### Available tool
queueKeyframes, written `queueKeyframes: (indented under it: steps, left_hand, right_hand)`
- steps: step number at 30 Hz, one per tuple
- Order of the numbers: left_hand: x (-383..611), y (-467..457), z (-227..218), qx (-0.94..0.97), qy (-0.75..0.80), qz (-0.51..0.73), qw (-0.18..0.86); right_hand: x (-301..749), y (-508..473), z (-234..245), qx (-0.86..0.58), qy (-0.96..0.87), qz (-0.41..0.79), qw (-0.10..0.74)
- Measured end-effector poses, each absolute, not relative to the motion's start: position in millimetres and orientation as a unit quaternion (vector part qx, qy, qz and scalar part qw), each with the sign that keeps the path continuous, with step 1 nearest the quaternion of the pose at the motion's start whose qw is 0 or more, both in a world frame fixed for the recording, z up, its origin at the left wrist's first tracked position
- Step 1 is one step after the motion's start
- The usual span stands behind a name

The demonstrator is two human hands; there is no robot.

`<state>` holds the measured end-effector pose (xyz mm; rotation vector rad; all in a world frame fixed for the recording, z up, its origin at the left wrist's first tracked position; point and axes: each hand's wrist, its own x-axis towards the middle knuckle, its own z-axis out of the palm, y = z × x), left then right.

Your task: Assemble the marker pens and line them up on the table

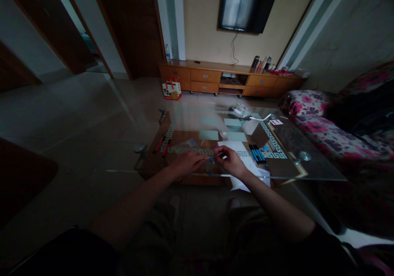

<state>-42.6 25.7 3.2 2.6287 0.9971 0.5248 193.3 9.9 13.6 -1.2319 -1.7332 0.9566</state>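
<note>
My left hand (pixel 187 163) and my right hand (pixel 231 161) are close together over the near edge of a glass coffee table (pixel 310 170). Both are closed in a pinch on a thin pen-like object (pixel 211 158) held between them, with a small blue part showing in the middle. White paper sheets (pixel 237 149) lie under and beyond my right hand. A row of dark pens with blue parts (pixel 257 154) lies just right of my right hand. Red and black pens (pixel 162 145) lie left of my left hand.
Pale green cards (pixel 208 135) and a plastic bag (pixel 239 111) sit farther back on the table. A floral sofa (pixel 326 132) runs along the right. A wooden TV cabinet (pixel 227 79) with a wall TV (pixel 246 6) stands at the back, and a paper bag (pixel 171 90) is on the floor.
</note>
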Motion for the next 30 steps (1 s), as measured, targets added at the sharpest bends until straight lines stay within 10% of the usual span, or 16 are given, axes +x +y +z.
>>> queueKeyframes:
  steps: [30]
  left_hand:
    - [-44.5, 23.4, 6.7, 0.912, 0.339, 0.181, 0.144]
  right_hand:
    - [197.5, 16.7, 10.8, -0.463, -0.535, 0.484, 0.515]
